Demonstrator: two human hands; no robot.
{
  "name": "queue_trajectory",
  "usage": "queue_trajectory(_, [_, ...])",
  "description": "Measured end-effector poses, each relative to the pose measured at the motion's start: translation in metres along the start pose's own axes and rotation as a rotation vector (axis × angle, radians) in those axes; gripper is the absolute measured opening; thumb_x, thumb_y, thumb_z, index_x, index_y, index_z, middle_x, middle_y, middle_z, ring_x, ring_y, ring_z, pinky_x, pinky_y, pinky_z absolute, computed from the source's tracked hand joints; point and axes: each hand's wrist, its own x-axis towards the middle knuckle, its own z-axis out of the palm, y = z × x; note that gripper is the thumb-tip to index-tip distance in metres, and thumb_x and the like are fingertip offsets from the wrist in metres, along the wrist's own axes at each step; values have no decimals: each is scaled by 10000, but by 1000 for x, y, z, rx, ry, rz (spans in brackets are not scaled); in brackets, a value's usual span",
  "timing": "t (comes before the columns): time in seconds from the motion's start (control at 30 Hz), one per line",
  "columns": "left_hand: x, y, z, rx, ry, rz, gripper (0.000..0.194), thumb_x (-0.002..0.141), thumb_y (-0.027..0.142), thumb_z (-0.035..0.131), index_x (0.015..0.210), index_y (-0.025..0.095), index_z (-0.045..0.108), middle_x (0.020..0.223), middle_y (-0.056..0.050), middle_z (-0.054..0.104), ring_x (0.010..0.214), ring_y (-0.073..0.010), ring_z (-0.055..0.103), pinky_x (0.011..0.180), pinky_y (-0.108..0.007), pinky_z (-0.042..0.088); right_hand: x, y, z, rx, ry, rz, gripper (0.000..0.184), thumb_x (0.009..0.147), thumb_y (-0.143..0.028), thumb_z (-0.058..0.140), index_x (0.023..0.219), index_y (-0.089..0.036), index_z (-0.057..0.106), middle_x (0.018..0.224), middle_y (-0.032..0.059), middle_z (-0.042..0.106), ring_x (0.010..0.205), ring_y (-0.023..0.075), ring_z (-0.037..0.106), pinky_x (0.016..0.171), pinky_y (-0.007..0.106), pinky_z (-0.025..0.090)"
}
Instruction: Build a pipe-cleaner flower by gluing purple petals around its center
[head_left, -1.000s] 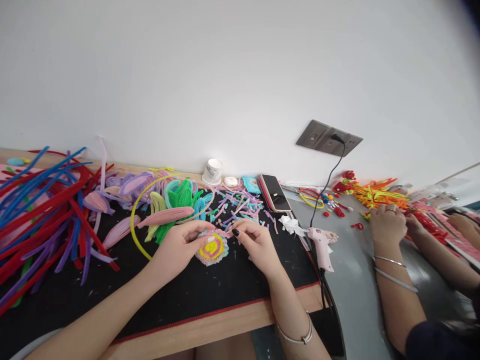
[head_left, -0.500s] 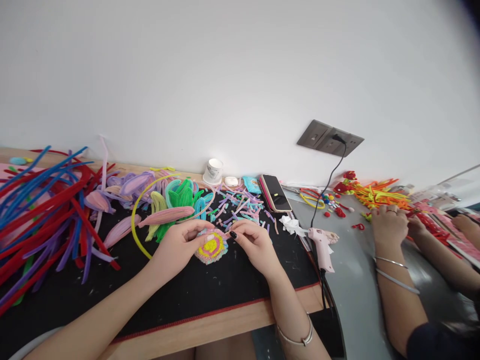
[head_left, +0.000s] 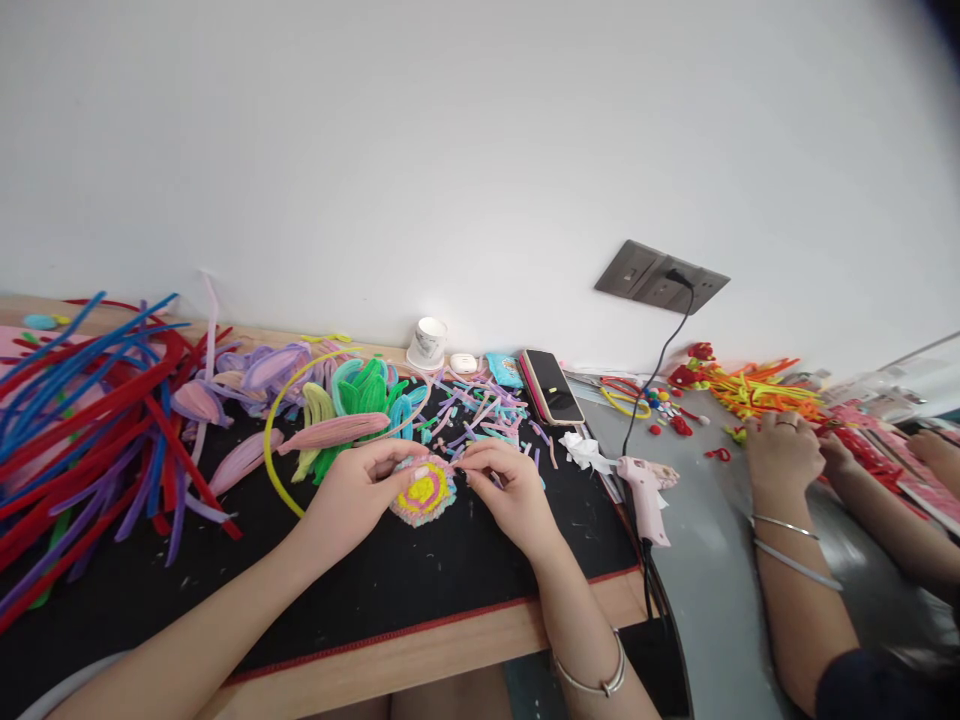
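- Currently, head view: pinching a round, yellow-centred fuzzy disc [head_left: 424, 494] by its upper left edge between thumb and fingers of the left hand [head_left: 367, 490] — just over the black mat [head_left: 360, 590].
- Right hand [head_left: 510, 490] fingertips narrow, at the disc's upper right edge — cannot tell whether gripping it.
- Just beyond the grip: pink petal [head_left: 337, 432], scattered fuzzy snippets [head_left: 480, 412].
- Well right of the grip: pink glue gun [head_left: 643, 492].

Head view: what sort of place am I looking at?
Probably a craft workspace: there's a heap of fuzzy stems, what looks like a pink glue gun, and a colourful round piece held in the person's left hand.
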Motion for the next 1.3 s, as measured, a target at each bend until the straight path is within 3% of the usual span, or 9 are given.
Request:
queue_trajectory(0.2, [0,-1,-1,-10,4,-20,274,723,356,677,931,177,681,931,-70,747,858,-268,698,770,-360,553,-1,-3,-1,-27,-30,6,190,809,-98,573,827,-214,723,902,54,653,826,165,617,742,302,492])
queue_trajectory(0.4, [0,1,0,-21,5,-29,308,712,375,681,937,166,680,940,-79,747,857,-272,697,748,-365,553,-3,-3,0,-82,-65,0,189,840,-136,550,865,-217,719,918,62,652,780,155,609,607,262,459])
queue_trajectory(0.8, [0,2,-1,0,15,-15,291,729,364,670,939,163,674,942,-80,744,872,-263,693,758,-345,543,-2,-3,0,-59,-26,6,242,821,-94,543,889,-233,730,936,54,668,850,162,622,634,260,469])
queue_trajectory(1.1, [1,1,-1,-26,-6,-32,301,732,377,679,952,172,669,962,-81,745,889,-267,694,760,-342,545,-3,0,1,-75,30,79,191,790,-102,556,856,-206,702,862,45,685,762,161,618,656,275,479])
queue_trajectory(1.3, [1,3,-1,-21,-14,-28,321,735,385,670,956,152,666,941,-81,745,884,-266,695,759,-345,546,-4,2,0,-70,-21,110,231,806,-100,537,936,-216,689,932,38,686,779,154,611,671,267,474])
